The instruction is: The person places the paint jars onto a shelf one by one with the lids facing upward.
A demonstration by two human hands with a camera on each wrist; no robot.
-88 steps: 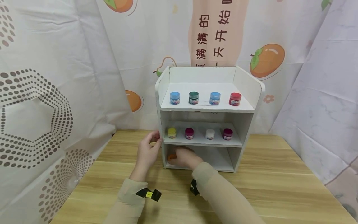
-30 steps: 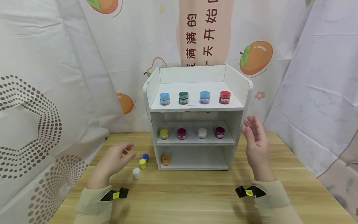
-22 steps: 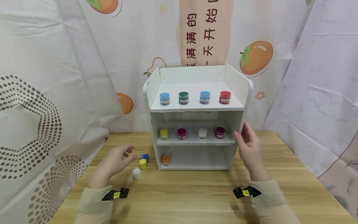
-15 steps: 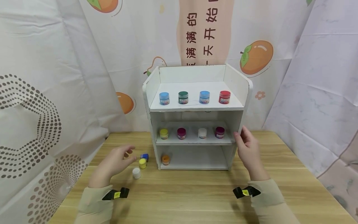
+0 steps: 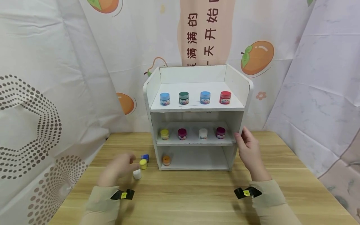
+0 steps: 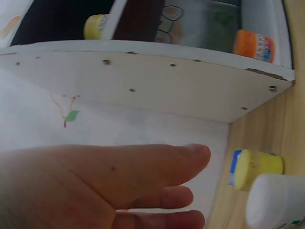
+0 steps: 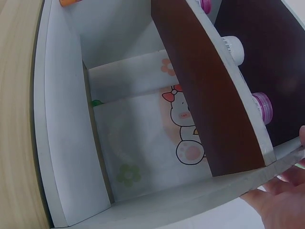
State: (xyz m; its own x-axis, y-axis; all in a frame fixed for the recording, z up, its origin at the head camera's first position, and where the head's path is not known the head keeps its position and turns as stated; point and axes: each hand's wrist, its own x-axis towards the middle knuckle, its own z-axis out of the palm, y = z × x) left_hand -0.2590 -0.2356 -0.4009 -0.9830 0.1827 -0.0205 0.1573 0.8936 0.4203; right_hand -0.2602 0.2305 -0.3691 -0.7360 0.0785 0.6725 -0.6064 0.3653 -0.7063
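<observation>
My left hand (image 5: 121, 167) hovers over the table beside a small white jar (image 5: 137, 175), its fingertips overlapping the jar's top in the head view. In the left wrist view its fingers (image 6: 157, 167) are loosely extended with nothing between them, and the white jar (image 6: 274, 202) stands just beyond. Behind that jar are a yellow jar (image 5: 143, 164) and a blue one (image 5: 145, 157). My right hand (image 5: 249, 150) grips the right side panel of the white shelf (image 5: 239, 137), thumb at the front edge and fingers around the outer face. An orange jar (image 5: 166, 160) sits at the bottom compartment's left end.
The top shelf carries a row of light blue (image 5: 165, 98), dark green (image 5: 184, 98), blue (image 5: 205, 97) and red (image 5: 225, 97) jars. Yellow (image 5: 164, 134), purple (image 5: 182, 134) and white (image 5: 203, 133) jars share the middle shelf with another purple one (image 5: 220, 133). A printed curtain (image 5: 123, 56) hangs behind.
My right hand has left the orange jar in the bottom compartment and taken hold of the shelf's right side. My left hand has left the shelf's left side and now moves toward the white jar.
</observation>
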